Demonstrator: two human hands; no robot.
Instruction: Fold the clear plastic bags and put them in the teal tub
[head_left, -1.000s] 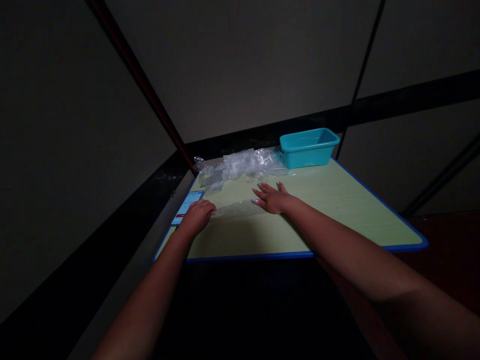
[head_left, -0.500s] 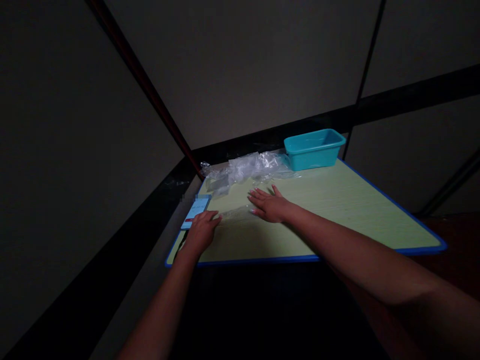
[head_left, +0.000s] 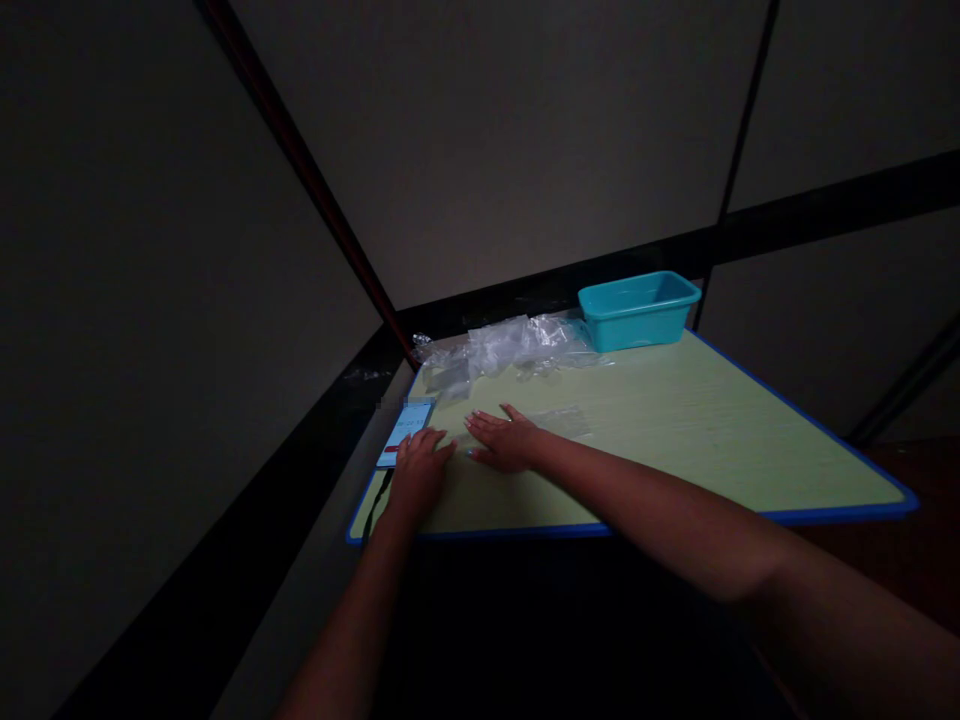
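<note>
A flat, clear plastic bag (head_left: 564,424) lies on the pale tabletop, partly covered by my right hand (head_left: 501,440). That hand rests flat on it, palm down, fingers stretched towards the left. Close by on the left is my left hand (head_left: 421,470), palm down by the bag's left end with its fingers spread. A phone (head_left: 405,428) with a lit screen lies just beyond the left fingertips, at the table's left edge. Whether the left fingers touch the phone or the bag I cannot tell.
Crumpled clear plastic bags (head_left: 510,345) lie in a heap along the back of the table (head_left: 720,440). A turquoise plastic basket (head_left: 641,325) stands at the back right. Dark walls border the table behind and on the left. A black strap (head_left: 377,505) hangs near the left edge.
My right hand has slid left across the plastic bag, closer to my left hand, uncovering the bag's right part. The view has shifted slightly.
</note>
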